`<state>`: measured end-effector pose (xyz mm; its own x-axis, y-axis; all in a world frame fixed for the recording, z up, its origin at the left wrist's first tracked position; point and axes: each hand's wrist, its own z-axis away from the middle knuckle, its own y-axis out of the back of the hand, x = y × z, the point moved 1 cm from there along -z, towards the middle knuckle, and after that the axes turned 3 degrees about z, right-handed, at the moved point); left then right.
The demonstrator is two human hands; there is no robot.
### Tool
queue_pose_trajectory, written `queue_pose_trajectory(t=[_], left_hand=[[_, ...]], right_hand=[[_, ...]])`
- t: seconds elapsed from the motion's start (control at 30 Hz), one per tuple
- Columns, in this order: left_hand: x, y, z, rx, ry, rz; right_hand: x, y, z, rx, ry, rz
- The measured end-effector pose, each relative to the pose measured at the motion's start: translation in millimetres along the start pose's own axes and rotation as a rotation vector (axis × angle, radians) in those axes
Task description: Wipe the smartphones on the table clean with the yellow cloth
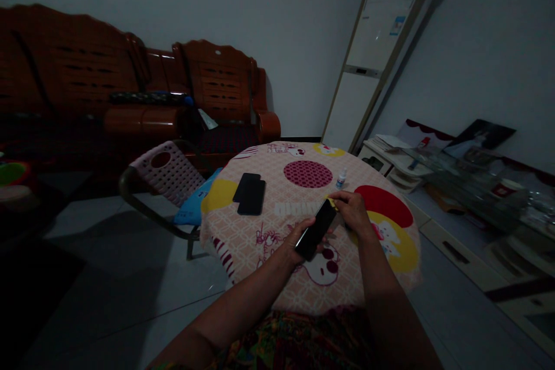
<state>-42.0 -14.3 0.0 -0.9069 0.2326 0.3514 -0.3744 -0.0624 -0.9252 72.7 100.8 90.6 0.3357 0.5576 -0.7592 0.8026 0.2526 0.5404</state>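
Tilted above the round table, a black smartphone (316, 231) rests in my left hand (296, 241), with the thumb along its near edge and the fingers beneath. My right hand (354, 211) is at the phone's upper end, its fingertips pinching a small yellow piece (332, 202) against the corner; its exact kind is too small to make out. Just beyond the phone lies a row of white strips or packets (297, 208) on the tablecloth. A small white bottle with a blue label (341, 178) stands upright past my right hand. Two dark phone-like slabs (252, 199) lie overlapping to the left.
A patterned cloth (260, 266) covers the table. At its left stands a woven chair (169, 176) with a blue cushion (197, 199). Wooden sofas (217, 78) line the wall. A tall white air conditioner (362, 52) and a glass-topped cabinet (468, 176) are on the right.
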Motion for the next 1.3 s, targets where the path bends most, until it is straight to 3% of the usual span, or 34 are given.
queue_pose_trajectory(t=[0.3,0.7,1.2,1.3], left_hand=[[2.1,-4.2,3.2,0.002,0.015,0.040],[1.0,-4.4,1.9,0.027,0.015,-0.018],[8.3,-6.6,4.5,-0.068,0.059,0.145],[12.8,-9.4,4.7,-0.060,0.006,0.180]], right_hand=[[20.5,6.2,9.4,0.003,-0.062,0.071],[2.8,-0.8,3.2,0.066,0.032,0.024],[39.0,-0.4,15.0,0.031,-0.084,0.093],[49.9,-4.8,20.8,0.072,-0.117,0.114]])
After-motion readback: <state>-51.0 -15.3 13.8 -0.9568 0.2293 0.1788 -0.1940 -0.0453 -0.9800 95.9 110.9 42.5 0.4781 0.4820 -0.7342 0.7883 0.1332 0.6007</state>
